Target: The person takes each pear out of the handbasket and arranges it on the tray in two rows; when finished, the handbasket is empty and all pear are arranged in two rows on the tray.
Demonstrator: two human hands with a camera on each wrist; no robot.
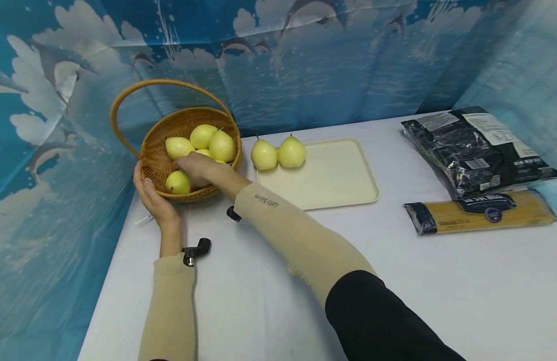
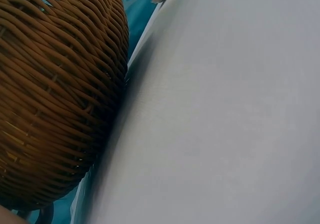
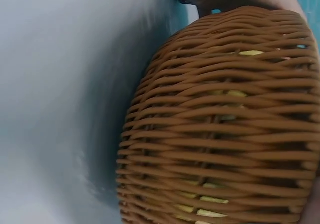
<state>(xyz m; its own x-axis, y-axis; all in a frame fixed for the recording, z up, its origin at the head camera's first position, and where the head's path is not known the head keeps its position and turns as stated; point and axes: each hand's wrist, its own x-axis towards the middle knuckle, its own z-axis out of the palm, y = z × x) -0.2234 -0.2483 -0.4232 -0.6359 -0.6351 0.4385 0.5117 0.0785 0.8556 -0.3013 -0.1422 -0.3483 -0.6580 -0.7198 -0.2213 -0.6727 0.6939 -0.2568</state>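
A brown wicker basket (image 1: 167, 125) with a tall arched handle stands at the left back of the table, its opening turned toward me. Several yellow-green pears (image 1: 222, 146) lie inside. My left hand (image 1: 157, 203) holds the basket's left side near the foot of the handle. My right hand (image 1: 199, 169) reaches over the front rim into the basket, close above a pear (image 1: 177, 182); its fingertips are hidden, so a grip cannot be made out. Both wrist views show mostly the basket's woven outer wall (image 2: 60, 84), with bits of yellow showing through the weave (image 3: 215, 134) in the right wrist view.
Right of the basket lies a cream tray (image 1: 332, 175), with two pears (image 1: 278, 153) at its left end. Farther right are a black plastic package (image 1: 481, 150) and a spaghetti pack (image 1: 481, 213). A blue dolphin-print curtain (image 1: 305, 75) hangs behind the white table (image 1: 260, 301).
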